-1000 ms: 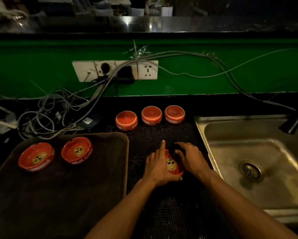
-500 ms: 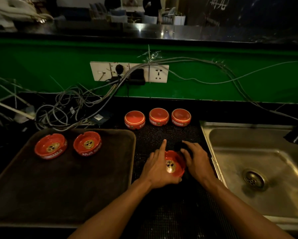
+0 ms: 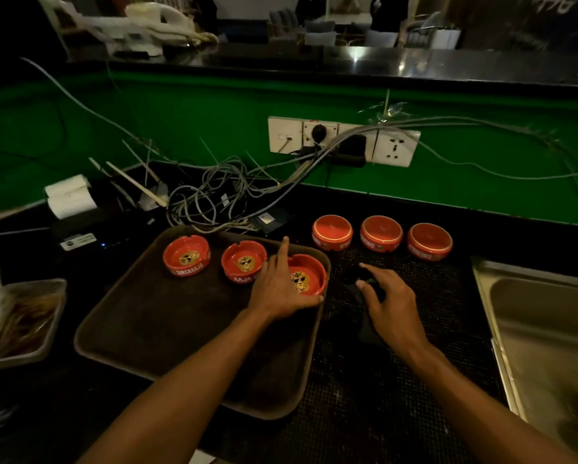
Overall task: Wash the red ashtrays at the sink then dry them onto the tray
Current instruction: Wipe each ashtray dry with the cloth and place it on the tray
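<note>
since before, left hand [image 3: 280, 289] carries ashtray [image 3: 309, 274] onto tray [image 3: 140, 316] — fingers gripping it; right hand [image 3: 389, 303] rests spread on dark cloth [image 3: 369, 329].

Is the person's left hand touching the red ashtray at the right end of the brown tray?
Touching. The head view shows the left hand wrapped around the near rim of the red ashtray, thumb tip on its edge, over the brown tray.
</note>
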